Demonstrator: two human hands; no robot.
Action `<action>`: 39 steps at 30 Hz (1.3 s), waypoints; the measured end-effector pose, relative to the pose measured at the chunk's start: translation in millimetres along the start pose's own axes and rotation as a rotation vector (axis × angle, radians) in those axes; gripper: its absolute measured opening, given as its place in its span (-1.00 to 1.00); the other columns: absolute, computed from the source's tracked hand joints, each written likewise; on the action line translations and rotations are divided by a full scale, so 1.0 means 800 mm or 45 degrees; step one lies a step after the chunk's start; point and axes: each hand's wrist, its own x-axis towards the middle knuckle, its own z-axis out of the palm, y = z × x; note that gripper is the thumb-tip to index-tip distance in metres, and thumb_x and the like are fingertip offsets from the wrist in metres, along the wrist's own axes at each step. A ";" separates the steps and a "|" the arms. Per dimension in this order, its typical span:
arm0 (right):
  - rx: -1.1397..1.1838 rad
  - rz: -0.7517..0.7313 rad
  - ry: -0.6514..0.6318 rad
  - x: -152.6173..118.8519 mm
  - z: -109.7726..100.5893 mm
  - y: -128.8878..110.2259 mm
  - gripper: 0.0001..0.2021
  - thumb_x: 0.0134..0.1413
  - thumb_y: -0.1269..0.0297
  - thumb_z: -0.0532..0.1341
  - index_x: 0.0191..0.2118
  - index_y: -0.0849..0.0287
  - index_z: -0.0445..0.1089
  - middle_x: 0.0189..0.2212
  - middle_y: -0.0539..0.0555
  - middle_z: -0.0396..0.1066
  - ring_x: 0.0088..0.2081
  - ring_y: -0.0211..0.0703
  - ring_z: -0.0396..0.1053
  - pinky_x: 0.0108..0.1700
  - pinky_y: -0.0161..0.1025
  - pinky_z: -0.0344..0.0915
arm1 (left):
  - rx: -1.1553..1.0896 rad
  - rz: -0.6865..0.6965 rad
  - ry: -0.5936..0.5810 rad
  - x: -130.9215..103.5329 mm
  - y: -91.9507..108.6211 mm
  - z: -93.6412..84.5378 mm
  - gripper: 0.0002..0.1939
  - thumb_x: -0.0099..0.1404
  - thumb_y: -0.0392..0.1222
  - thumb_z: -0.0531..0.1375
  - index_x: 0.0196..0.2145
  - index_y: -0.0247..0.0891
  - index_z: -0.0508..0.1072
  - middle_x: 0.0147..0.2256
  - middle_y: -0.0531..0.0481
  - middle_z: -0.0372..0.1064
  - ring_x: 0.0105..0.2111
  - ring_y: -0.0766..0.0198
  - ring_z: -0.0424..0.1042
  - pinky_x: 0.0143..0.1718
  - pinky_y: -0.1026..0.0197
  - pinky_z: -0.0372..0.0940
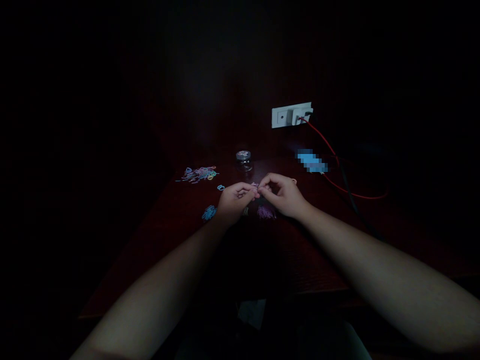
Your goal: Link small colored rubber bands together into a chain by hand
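Over the middle of the dark red table (300, 260), my left hand (237, 199) and my right hand (282, 194) meet at the fingertips. Both are pinched; what lies between the fingers is too small to make out. Small pink pieces (254, 185) show just behind the fingertips. A purple pile (266, 212) lies below my right hand, and a blue pile (209, 212) is left of my left wrist. Some pale pieces (245, 211) sit between the hands. Farther left is a mixed-colour pile (198, 174), with a loose blue band (221, 187) nearby.
A small lidded jar (243, 160) stands behind the hands. A blurred blue object (312, 161) lies at the back right. A red cable (326, 140) and a black cable (348, 187) run down from the wall socket (281, 117). An orange band (294, 181) touches my right hand's outline.
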 end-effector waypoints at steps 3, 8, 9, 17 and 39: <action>0.095 0.056 0.028 0.001 0.000 0.003 -0.91 0.01 0.30 0.20 -0.41 0.21 0.33 -0.54 -0.01 0.33 -0.52 -0.32 0.20 -0.46 -0.32 0.15 | 0.006 0.013 0.023 -0.002 0.004 0.000 -0.79 0.10 -0.10 0.27 -0.40 -0.33 0.48 -0.42 -0.06 0.50 -0.41 0.30 0.45 -0.33 0.24 0.33; 0.315 0.151 0.065 0.003 -0.004 0.006 -0.89 -0.04 0.32 0.21 -0.36 0.18 0.28 -0.52 -0.03 0.31 -0.51 -0.32 0.26 -0.46 -0.33 0.19 | 0.045 0.018 0.093 -0.002 0.006 -0.001 -0.80 0.09 -0.11 0.26 -0.41 -0.32 0.47 -0.44 -0.05 0.49 -0.44 0.31 0.44 -0.37 0.26 0.32; 0.335 0.154 0.060 0.003 -0.005 0.006 -0.87 -0.04 0.31 0.21 -0.33 0.19 0.29 -0.50 -0.02 0.32 -0.50 -0.32 0.27 -0.44 -0.32 0.22 | 0.061 0.027 0.102 -0.002 0.006 -0.001 -0.81 0.09 -0.12 0.26 -0.41 -0.32 0.48 -0.44 -0.05 0.49 -0.45 0.32 0.43 -0.38 0.26 0.31; 0.150 0.179 -0.028 0.002 -0.001 0.011 -0.77 -0.07 0.17 0.30 -0.34 0.26 0.45 -0.51 0.05 0.43 -0.51 -0.30 0.29 -0.46 -0.32 0.22 | 0.169 0.083 0.122 -0.003 0.008 0.001 -0.84 0.08 -0.16 0.26 -0.42 -0.32 0.47 -0.46 0.00 0.44 -0.49 0.36 0.37 -0.45 0.31 0.26; -0.214 0.014 -0.088 0.002 -0.011 -0.002 -0.85 0.08 0.28 0.18 -0.38 0.26 0.41 -0.51 0.02 0.38 -0.47 -0.30 0.26 -0.40 -0.34 0.16 | 0.251 0.109 0.027 -0.002 0.010 -0.004 -0.82 0.17 -0.12 0.19 -0.42 -0.31 0.41 -0.49 0.03 0.37 -0.51 0.39 0.27 -0.49 0.34 0.16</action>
